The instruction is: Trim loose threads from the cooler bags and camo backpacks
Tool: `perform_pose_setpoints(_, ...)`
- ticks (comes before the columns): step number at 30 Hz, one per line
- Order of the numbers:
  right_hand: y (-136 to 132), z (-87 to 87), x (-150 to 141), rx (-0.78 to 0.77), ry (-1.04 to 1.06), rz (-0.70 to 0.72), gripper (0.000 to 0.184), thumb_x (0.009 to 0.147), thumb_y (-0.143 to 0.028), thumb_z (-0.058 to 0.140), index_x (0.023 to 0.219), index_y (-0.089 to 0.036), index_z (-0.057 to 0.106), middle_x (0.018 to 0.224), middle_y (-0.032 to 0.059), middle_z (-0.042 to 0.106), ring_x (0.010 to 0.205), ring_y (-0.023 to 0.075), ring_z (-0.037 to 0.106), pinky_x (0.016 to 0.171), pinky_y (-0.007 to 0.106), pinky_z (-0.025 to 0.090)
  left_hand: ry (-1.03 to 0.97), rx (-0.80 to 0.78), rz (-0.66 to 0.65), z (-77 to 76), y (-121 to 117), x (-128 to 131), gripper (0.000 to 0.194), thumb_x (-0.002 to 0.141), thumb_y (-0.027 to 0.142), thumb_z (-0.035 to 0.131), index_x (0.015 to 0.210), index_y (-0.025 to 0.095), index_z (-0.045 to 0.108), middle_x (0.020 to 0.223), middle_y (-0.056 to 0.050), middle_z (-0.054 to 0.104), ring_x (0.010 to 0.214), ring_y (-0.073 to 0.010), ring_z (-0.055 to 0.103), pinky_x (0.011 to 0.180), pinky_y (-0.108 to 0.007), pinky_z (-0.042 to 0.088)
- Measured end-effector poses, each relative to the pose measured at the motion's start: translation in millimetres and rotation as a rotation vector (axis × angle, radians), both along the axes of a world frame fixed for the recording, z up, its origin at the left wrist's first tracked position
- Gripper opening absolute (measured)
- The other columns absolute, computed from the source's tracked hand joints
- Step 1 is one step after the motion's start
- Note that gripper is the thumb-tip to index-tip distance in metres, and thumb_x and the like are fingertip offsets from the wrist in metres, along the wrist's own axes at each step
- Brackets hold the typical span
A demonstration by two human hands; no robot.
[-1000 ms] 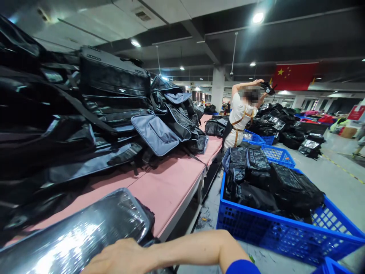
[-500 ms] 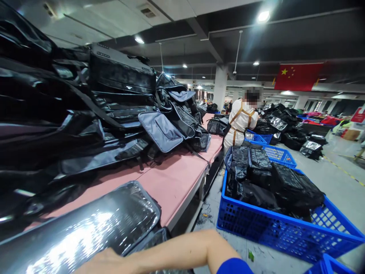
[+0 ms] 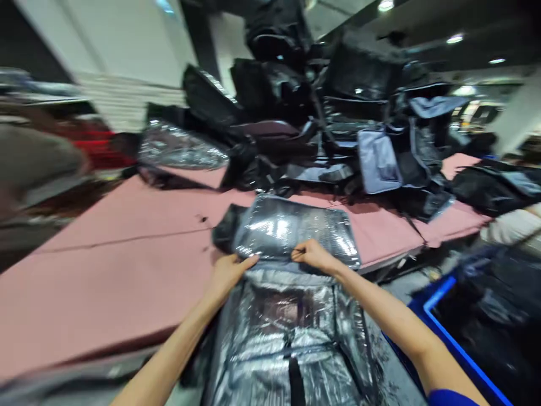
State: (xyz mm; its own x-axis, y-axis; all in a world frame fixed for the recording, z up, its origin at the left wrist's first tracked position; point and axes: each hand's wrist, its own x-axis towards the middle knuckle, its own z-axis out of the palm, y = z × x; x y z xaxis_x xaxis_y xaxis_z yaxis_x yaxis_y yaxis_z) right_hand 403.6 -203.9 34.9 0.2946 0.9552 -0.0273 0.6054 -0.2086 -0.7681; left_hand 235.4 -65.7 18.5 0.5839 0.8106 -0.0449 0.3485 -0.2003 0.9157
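Observation:
In front of me stands an open insulated bag [image 3: 291,316], black outside with a crinkled silver lining and a black strap inside. Its silver-lined lid [image 3: 291,225] is folded back onto the pink table. My left hand [image 3: 228,276] is closed on the bag's edge at the left of the fold, thumb on top and fingers mostly hidden. At the right of the fold, my right hand [image 3: 313,255] is closed in a pinch. A small dark piece shows at its fingertips, too small to name.
The pink table [image 3: 118,270] stretches left and back. A high pile of black bags [image 3: 291,141] rises behind. On the right, a blue crate [image 3: 448,332] holds dark bags, with a person's pale sleeve [image 3: 511,228] beyond it. The far left is blurred.
My view has swung left and down. The shiny bag from the lower left is now ahead, open, its silver lining showing. Both hands are now on it; earlier only my right arm showed.

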Motion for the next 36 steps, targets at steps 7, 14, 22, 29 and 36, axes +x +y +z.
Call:
perform_pose_setpoints(7, -8.3, -9.3, 22.0, 0.024, -0.012, -0.060, 0.027, 0.075, -0.037, 0.048, 0.062, -0.014, 0.056, 0.052, -0.0030, 0.046, 0.048, 0.0090, 0.039, 0.049, 0.021, 0.029, -0.049, -0.176, 0.062, -12.5, 9.9, -0.6, 0.041, 0.055, 0.051, 0.068, 0.053, 0.012, 0.057, 0.047, -0.002, 0.054, 0.052, -0.0173, 0.054, 0.048, -0.025, 0.037)
perform_pose_setpoints(14, -44.4, -7.9, 7.8, 0.189, -0.339, -0.200, 0.025, 0.075, -0.029, 0.056, 0.099, -0.024, 0.062, 0.093, 0.0026, 0.062, 0.082, 0.0179, 0.055, 0.069, 0.026, 0.037, -0.053, -0.225, 0.066, -17.1, 13.6, 1.9, 0.040, 0.053, 0.050, 0.069, 0.056, 0.012, 0.057, 0.047, -0.001, 0.053, 0.051, -0.0162, 0.051, 0.049, -0.025, 0.036)
perform_pose_setpoints(22, -7.6, -11.3, 1.8, 0.039, -0.146, -0.077, 0.011, 0.070, -0.020, 0.049, 0.068, -0.017, 0.059, 0.066, 0.0006, 0.055, 0.065, 0.0141, 0.048, 0.060, 0.023, 0.031, 0.160, 0.035, -0.007, -0.8, 7.3, -8.3, 0.046, 0.069, 0.057, 0.055, 0.054, 0.014, 0.056, 0.052, -0.004, 0.055, 0.057, -0.0198, 0.053, 0.052, -0.026, 0.032)
perform_pose_setpoints(29, 1.9, -19.2, 17.7, -0.008, 0.133, -0.002, 0.020, 0.067, -0.033, 0.050, 0.058, -0.016, 0.045, 0.056, -0.0032, 0.039, 0.053, 0.0085, 0.034, 0.054, 0.021, 0.028, 0.235, 1.009, -0.066, 20.9, -13.8, -17.8, 0.021, 0.085, 0.037, 0.051, 0.093, 0.020, 0.062, 0.091, -0.007, 0.061, 0.083, -0.0215, 0.050, 0.067, -0.030, 0.034)
perform_pose_setpoints(36, 1.2, -21.6, 19.2, -0.009, 0.187, -0.001, 0.021, 0.065, -0.035, 0.052, 0.059, -0.016, 0.047, 0.058, -0.0022, 0.040, 0.057, 0.0098, 0.034, 0.055, 0.023, 0.027, 0.392, 0.832, -0.579, 26.6, -3.4, 29.3, 0.019, 0.084, 0.027, 0.051, 0.074, 0.020, 0.065, 0.076, -0.002, 0.062, 0.075, -0.0163, 0.052, 0.064, -0.026, 0.032)
